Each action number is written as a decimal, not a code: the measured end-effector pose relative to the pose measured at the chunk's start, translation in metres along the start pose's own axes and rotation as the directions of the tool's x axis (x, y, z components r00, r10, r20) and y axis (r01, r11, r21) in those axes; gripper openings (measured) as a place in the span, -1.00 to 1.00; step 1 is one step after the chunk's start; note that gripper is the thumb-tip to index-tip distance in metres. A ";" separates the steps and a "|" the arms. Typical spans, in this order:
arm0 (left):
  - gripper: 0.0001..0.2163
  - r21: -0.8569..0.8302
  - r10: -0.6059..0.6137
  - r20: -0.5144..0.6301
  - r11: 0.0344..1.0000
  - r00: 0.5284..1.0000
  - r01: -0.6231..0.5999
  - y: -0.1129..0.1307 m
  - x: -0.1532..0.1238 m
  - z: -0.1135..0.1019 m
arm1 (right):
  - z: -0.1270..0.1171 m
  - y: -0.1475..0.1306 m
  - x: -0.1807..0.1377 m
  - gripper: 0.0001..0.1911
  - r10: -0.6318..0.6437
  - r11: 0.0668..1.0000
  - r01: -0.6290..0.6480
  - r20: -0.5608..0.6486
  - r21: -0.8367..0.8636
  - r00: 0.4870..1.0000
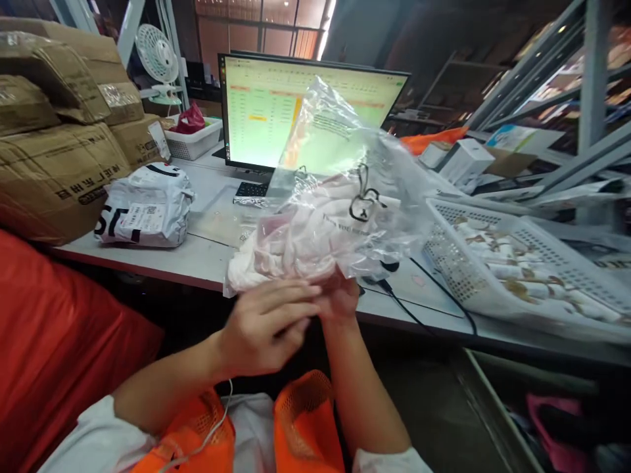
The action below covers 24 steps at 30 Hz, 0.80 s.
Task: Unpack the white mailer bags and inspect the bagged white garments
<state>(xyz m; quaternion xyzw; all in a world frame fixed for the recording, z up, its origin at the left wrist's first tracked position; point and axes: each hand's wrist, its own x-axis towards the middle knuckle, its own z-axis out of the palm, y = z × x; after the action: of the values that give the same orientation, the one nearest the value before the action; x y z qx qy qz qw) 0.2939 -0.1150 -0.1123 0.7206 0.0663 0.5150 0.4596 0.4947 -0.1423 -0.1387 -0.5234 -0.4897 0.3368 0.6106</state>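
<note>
A clear plastic bag holding a folded pale pink garment is raised in front of the monitor. My right hand grips the bag from below, its fingers closed on the bottom edge. My left hand is just left of it, fingers together and slightly blurred, touching the underside of the bag near the right hand. A black printed mark and lines of text show on the plastic.
A monitor with a spreadsheet stands on the grey table. A white parcel and cardboard boxes lie left. A white basket of small items sits right, with black cables beside it. A red bag is at my left.
</note>
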 end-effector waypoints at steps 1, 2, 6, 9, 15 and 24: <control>-0.80 0.006 -0.009 -0.154 1.000 0.988 0.010 -0.001 -0.002 -0.010 | -0.007 0.000 -0.003 -0.21 0.005 0.999 -0.003 -0.048 0.044 0.999; -0.78 0.002 -0.036 -0.318 0.999 0.947 0.038 -0.004 -0.001 -0.019 | -0.011 -0.001 -0.006 -0.25 0.018 0.995 -0.009 -0.095 0.095 0.995; -0.62 -0.201 -0.273 -0.429 0.958 0.861 0.204 -0.020 0.019 -0.043 | -0.011 -0.007 -0.021 -0.33 0.091 0.966 -0.054 -0.140 0.253 0.986; -0.66 -0.295 -0.378 -0.244 0.906 0.893 0.303 -0.027 0.032 -0.046 | -0.004 -0.009 -0.028 -0.24 0.086 0.959 -0.055 -0.100 0.280 0.991; -0.70 -0.293 -0.358 -0.367 0.920 0.859 0.259 -0.017 0.030 -0.036 | 0.003 -0.001 -0.036 -0.24 0.017 0.970 0.016 -0.133 0.242 0.991; -0.55 -0.397 -0.491 -0.003 0.800 0.871 0.449 -0.031 0.021 -0.025 | 0.025 -0.022 -0.040 -0.39 0.161 0.796 0.004 -0.219 0.606 0.962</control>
<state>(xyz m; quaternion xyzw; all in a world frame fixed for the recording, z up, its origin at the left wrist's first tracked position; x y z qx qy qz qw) 0.2948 -0.0706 -0.1194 0.5491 0.1652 0.4249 0.7005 0.4572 -0.1769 -0.1281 -0.3621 -0.2511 0.4285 0.7888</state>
